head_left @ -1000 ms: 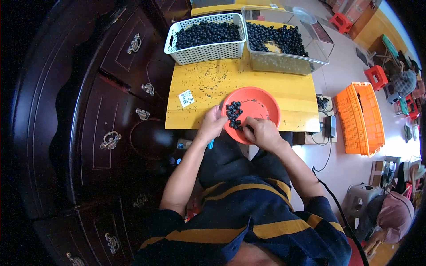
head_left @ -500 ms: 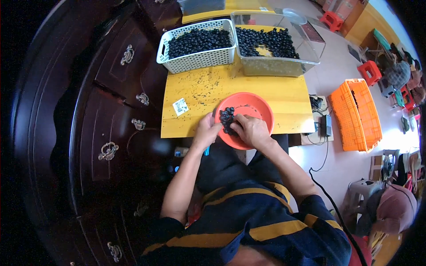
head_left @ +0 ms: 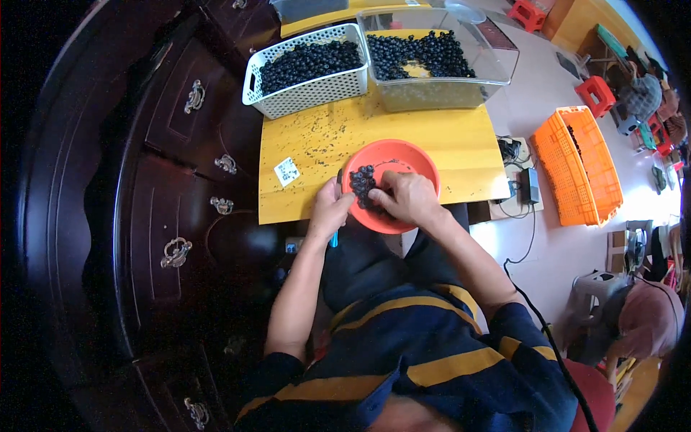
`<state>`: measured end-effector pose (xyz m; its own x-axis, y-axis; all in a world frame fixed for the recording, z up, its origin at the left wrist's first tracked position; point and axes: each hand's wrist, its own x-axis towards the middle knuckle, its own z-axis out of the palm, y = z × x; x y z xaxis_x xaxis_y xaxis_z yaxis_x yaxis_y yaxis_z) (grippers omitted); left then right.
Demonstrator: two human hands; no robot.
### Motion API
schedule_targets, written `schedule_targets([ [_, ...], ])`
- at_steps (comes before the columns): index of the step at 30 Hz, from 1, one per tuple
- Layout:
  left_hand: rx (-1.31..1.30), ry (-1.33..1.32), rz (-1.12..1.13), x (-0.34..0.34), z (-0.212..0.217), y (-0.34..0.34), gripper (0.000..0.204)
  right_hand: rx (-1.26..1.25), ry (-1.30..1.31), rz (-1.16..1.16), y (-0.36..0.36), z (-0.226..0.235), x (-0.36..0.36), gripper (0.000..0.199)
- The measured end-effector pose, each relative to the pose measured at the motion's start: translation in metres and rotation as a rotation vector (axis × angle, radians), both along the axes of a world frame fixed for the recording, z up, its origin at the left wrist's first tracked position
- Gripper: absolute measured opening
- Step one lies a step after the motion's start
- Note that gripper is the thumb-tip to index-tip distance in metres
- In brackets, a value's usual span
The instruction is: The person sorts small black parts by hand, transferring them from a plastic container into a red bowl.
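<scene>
On the far left a dark wooden cabinet (head_left: 180, 216) is standing beside a yellow table (head_left: 461, 137); on the table's far edge a white perforated basket (head_left: 306, 72) is sitting brim-full of dark round berries, and just to its right a clear plastic bin (head_left: 439, 65) is holding a thinner layer of the same fruit, its yellow bottom showing through in one patch. Nearer the person, the left hand (head_left: 327, 212) is gripping the left rim of an orange bowl (head_left: 410, 158), with a blue-handled tool (head_left: 334, 237) poking out below the fist; what its tip is doing cannot be told. The right hand (head_left: 407, 198) is lying in the bowl, fingers curled together over a small cluster of berries (head_left: 362, 183). The sorting is looking well along, judging by one full basket, one part-filled bin and only a handful left in the bowl; dark specks are littering the tabletop. To the right, one orange crate (head_left: 576, 165) is resting on the floor, well apart.
</scene>
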<state>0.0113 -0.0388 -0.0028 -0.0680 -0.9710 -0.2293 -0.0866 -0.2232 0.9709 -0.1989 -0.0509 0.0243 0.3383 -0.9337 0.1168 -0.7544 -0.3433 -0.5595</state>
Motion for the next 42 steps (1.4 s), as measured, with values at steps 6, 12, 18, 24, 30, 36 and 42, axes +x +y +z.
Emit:
schedule_targets([
  [6, 0.007, 0.023, 0.010, -0.003, 0.006, 0.001, 0.019, 0.009, -0.165, -0.073, -0.013, -0.008, -0.003, 0.034],
  [12, 0.013, 0.001, 0.009, -0.003, 0.006, 0.000, 0.018, 0.399, -0.838, -0.140, -0.029, -0.020, -0.006, 0.034],
  [18, 0.035, -0.019, 0.043, -0.003, 0.007, 0.001, 0.017, 0.680, -1.143, -0.307, -0.028, 0.002, -0.006, 0.031],
  [24, 0.033, -0.051, 0.006, -0.003, 0.010, 0.001, 0.029, 0.425, -1.037, -0.235, -0.035, -0.018, 0.005, 0.028],
  [30, 0.024, -0.029, -0.005, -0.005, 0.011, 0.001, 0.029, 0.244, -0.931, -0.276, -0.045, -0.037, 0.012, 0.030],
  [36, 0.030, -0.031, 0.010, -0.002, 0.006, 0.003, 0.028, 0.390, -1.131, -0.300, -0.041, -0.024, 0.014, 0.030],
  [42, 0.026, -0.033, 0.007, -0.002, 0.005, 0.002, 0.031, 0.547, -1.231, -0.275, -0.035, -0.011, 0.004, 0.030],
])
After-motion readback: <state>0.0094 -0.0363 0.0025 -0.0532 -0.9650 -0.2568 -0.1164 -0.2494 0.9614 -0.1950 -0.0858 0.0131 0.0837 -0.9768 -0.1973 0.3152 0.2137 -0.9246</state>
